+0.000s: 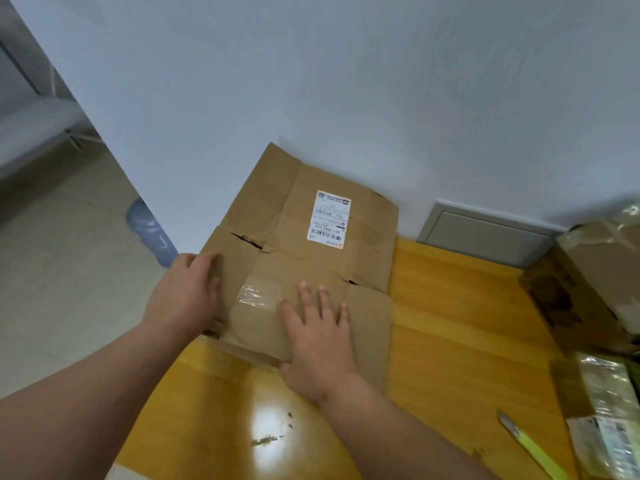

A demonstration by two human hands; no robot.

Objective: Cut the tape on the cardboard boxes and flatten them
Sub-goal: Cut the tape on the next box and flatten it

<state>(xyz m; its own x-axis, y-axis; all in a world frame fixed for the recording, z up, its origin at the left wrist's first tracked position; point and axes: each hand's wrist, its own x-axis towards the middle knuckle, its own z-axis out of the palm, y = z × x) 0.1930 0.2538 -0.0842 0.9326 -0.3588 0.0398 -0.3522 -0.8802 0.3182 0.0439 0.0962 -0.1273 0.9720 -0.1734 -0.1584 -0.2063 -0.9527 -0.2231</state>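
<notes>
A flattened brown cardboard box lies on the yellow wooden table, its far end against the white wall. It carries a white shipping label and a patch of clear tape near its front. My left hand rests on the box's left edge, fingers bent over it. My right hand presses flat on the front flap with fingers spread. A yellow-green utility knife lies on the table at the lower right, away from both hands.
More taped cardboard boxes stand at the table's right edge, with a plastic-wrapped one in front. A grey wall panel sits behind the table. To the left is tiled floor with a grey-blue object by the wall corner.
</notes>
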